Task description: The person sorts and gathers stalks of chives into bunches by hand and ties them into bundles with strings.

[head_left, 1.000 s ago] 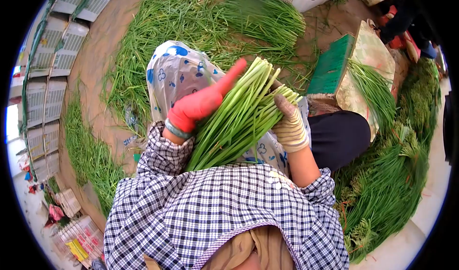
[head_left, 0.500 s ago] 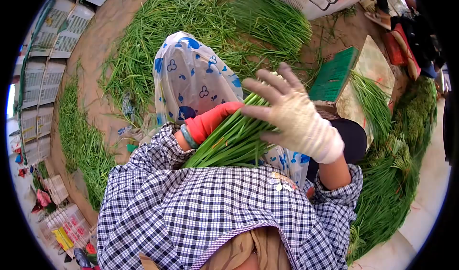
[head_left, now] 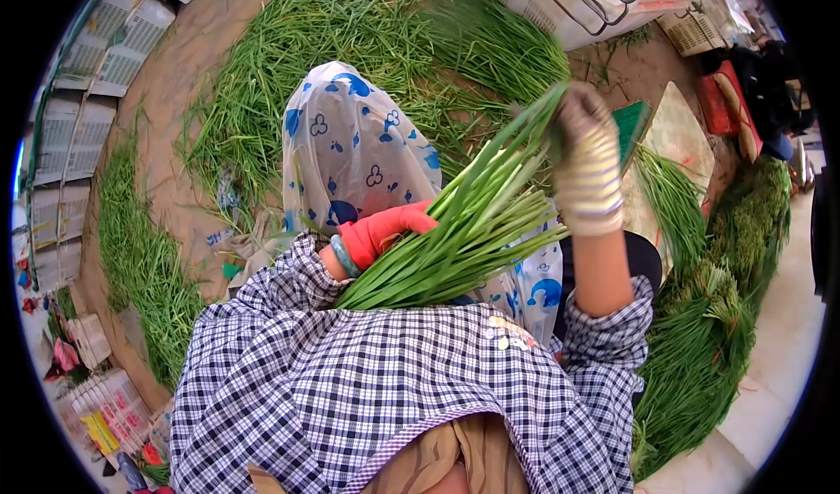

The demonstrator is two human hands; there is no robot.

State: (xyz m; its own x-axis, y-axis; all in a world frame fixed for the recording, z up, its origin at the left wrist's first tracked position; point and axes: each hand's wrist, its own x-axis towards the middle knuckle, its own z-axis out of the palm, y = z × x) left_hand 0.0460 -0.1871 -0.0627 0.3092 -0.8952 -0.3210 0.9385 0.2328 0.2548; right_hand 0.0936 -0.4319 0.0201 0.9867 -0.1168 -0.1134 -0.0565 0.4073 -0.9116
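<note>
In a red glove, my left hand is closed around a bunch of garlic chives held against my checked top. The pale cut ends fan out to the upper right. My right hand, in a striped glove with dark fingers, is raised to the right of the bunch. Its fingers are curled closed on a few long green chive leaves, which stretch up from the bunch; the fingertips are partly blurred. A clear plastic cover with blue prints lies over my knee, just beyond my left hand.
Loose chives are heaped on the floor ahead, with more to the left. Tied bunches are piled at the right. A board with chives on it stands right of my right hand. White crates stand at the back and along the left.
My right hand was spread open over the bunch; now it has risen to the upper right and closed on some leaves. The bunch's ends have fanned apart. My left hand keeps its hold.
</note>
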